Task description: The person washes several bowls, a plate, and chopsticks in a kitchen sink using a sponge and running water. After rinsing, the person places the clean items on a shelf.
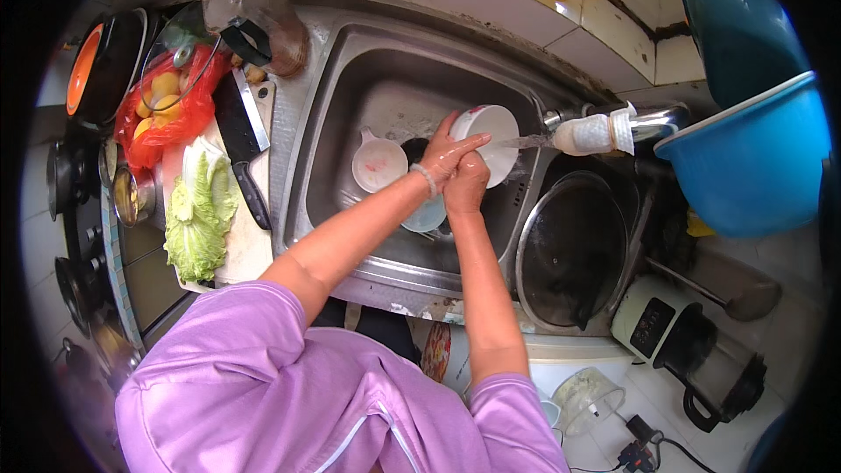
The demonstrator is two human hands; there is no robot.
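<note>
A white bowl (501,128) with a red pattern on its outside is tilted under running water at the right side of the steel sink (410,89). My left hand (447,151) wraps the bowl's left side, wet, with a pale bracelet at the wrist. Closed at the bowl's near edge, my right hand (468,182) presses close against the left; its fingertips are hidden. Water runs from the faucet (578,136), whose spout is wrapped in white material, into the bowl. Left of my hands, a small white handled bowl (379,164) lies in the sink. A translucent bowl (426,215) sits partly hidden beneath my forearms.
To the left, Chinese cabbage (200,217) and a cleaver (242,121) lie on a cutting board (246,256), near a red bag (210,89) of yellow fruit. Right of the sink stand a round glass lid (571,249), a blue basin (749,164) and a blender (683,341).
</note>
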